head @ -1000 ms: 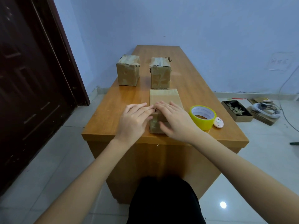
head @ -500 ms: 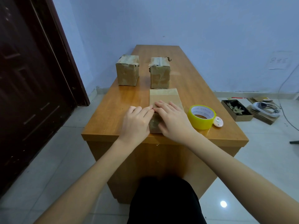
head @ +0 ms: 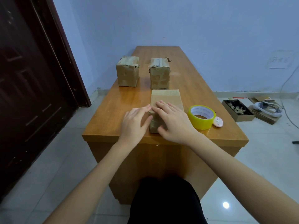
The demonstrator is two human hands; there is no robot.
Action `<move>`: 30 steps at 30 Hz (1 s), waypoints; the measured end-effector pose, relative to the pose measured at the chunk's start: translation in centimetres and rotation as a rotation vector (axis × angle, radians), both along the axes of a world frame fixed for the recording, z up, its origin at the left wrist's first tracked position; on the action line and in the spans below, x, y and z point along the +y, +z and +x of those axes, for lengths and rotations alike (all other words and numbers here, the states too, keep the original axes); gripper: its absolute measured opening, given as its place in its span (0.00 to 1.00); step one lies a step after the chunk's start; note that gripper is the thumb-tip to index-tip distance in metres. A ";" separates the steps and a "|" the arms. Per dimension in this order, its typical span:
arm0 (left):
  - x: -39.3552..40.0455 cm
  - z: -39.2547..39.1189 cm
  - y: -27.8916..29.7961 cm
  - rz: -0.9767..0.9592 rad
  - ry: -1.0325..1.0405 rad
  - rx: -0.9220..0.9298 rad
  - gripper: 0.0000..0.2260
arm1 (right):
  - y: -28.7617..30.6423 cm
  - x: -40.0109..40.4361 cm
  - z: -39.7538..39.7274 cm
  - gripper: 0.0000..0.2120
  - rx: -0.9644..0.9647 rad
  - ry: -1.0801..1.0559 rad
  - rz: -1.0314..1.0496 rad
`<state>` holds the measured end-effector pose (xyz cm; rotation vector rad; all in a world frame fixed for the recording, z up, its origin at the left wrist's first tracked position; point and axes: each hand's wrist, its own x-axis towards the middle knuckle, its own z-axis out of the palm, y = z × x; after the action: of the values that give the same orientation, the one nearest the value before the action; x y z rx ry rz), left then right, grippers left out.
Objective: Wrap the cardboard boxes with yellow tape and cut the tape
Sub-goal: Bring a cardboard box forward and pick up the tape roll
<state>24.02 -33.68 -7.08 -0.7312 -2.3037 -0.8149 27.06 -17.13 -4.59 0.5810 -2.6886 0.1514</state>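
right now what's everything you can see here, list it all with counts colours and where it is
near cardboard box: 1, brown, lying flat at the table's near end under both hands
far cardboard boxes: 2, brown, upright side by side farther up the table
yellow tape roll: 1, yellow, flat on the table right of the near box
small round gadget: 1, white and pink, touching the roll's right side
table: 1, orange-brown wood
door: 1, dark brown, on the left
open tray of scraps: 1, dark, on the floor to the right
white device: 1, on flattened cardboard on the floor
left hand: 1, resting on the near box's left edge
right hand: 1, fingers flat on top
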 end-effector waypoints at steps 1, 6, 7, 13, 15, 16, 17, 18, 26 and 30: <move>0.0 -0.1 0.2 -0.018 0.003 0.008 0.14 | 0.2 0.2 0.1 0.30 -0.049 0.019 -0.075; 0.1 -0.5 1.2 -0.018 -0.020 -0.025 0.15 | 1.8 4.1 0.8 0.21 0.012 -0.018 -0.576; 0.2 -0.4 1.3 -0.021 -0.027 -0.022 0.15 | 1.8 5.5 0.9 0.21 0.043 -0.091 -0.550; 0.9 -0.2 1.4 -0.023 -0.044 0.069 0.08 | -0.3 12.4 0.9 0.43 -0.184 -0.462 -0.217; 1.0 -0.4 1.5 -0.030 -0.044 0.076 0.07 | -1.1 13.0 0.6 0.47 -0.260 -0.500 -0.154; 1.0 -0.4 1.6 -0.033 -0.043 0.070 0.06 | -1.4 13.1 0.4 0.48 -0.282 -0.516 -0.139; 1.0 -0.5 1.7 -0.033 -0.040 0.056 0.06 | -1.6 13.3 0.2 0.49 -0.298 -0.532 -0.138; 1.0 -0.5 1.8 -0.030 -0.037 0.040 0.06 | -1.7 13.4 0.0 0.49 -0.302 -0.541 -0.147; 1.3 0.1 3.9 0.058 -0.024 -0.247 0.11 | -0.2 13.3 0.5 0.47 -0.169 -0.407 -0.624; 2.9 0.2 7.0 0.107 -0.131 -0.358 0.16 | 2.9 13.1 2.2 0.45 -0.136 -0.267 -0.880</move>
<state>24.24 -30.81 -0.13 -0.7429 -2.5179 -1.2026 29.25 -4.07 -1.68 -0.0650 -2.4346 1.2370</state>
